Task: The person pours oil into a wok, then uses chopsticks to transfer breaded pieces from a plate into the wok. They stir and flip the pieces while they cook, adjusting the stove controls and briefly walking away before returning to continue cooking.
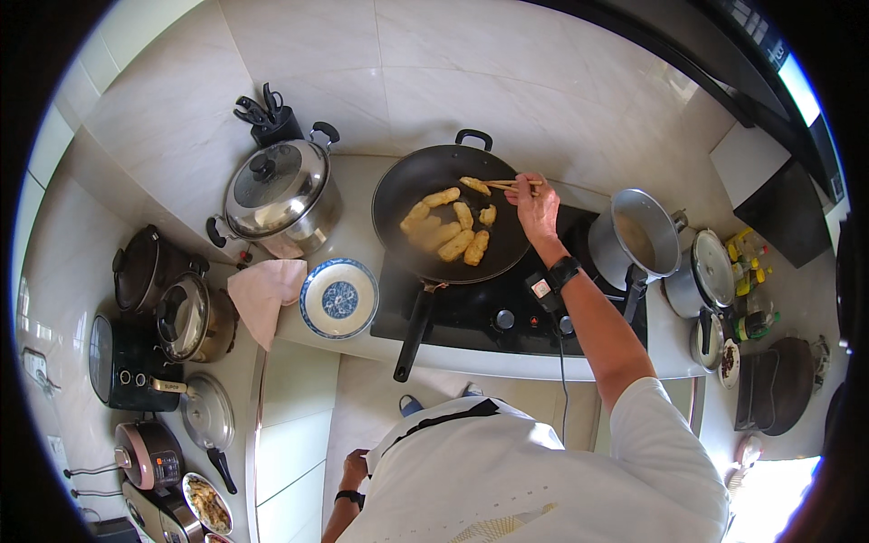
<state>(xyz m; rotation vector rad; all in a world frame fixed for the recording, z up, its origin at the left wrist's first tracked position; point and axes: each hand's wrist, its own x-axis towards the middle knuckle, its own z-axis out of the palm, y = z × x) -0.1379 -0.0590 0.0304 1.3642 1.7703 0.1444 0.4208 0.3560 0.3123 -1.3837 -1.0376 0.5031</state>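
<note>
My right hand [538, 203] holds a pair of wooden chopsticks [504, 184] over the far right side of a black wok [434, 265]. At the chopstick tips is a golden fried piece of food [475, 186]; whether it is lifted or rests on the wok wall I cannot tell. Several more browned pieces [456, 246] lie in the wok, with steam blurring those on the left. The wok's long black handle [415, 332] points towards me. Down at my side by the shirt hem, my left hand [356, 465] is partly hidden, its fingers unclear.
Left of the wok are a blue-and-white plate [360, 298], a pink cloth [261, 292] and a lidded steel stockpot [305, 217]. An open aluminium pot [604, 254] stands right on the black cooktop [475, 332]. A cable [563, 387] hangs past the counter edge. A knife block [278, 129] stands behind.
</note>
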